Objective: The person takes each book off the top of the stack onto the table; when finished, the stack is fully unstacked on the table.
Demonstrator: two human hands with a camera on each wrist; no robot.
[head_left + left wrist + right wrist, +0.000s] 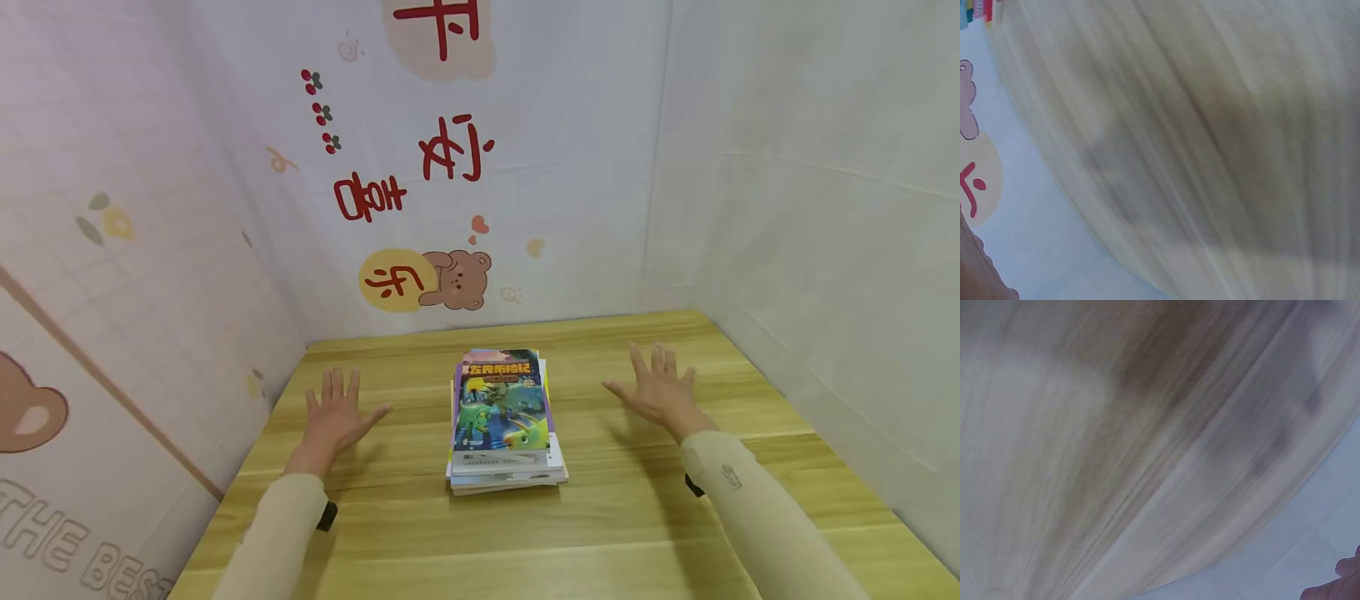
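Observation:
A stack of several books (pixel 501 408) lies in the middle of the wooden table, slightly uneven at its edges. The top book has a colourful cover with green cartoon dinosaurs and yellow lettering. To the left of the stack, my left hand (pixel 335 419) is spread with its thumb toward the books, holding nothing. My right hand (pixel 660 389) is spread likewise on the right side, apart from the stack. In the left wrist view, part of the left hand (pixel 982 269) shows at the lower left; fingertips of the right hand (pixel 1338 584) show in the right wrist view.
The wooden table (pixel 600 525) meets a white back wall covering (pixel 577 167) printed with red characters and a bear. Pale coverings also rise along the left side (pixel 150 317) and right side (pixel 825 233). Both forearms wear cream sleeves (pixel 757 508) with dark straps underneath.

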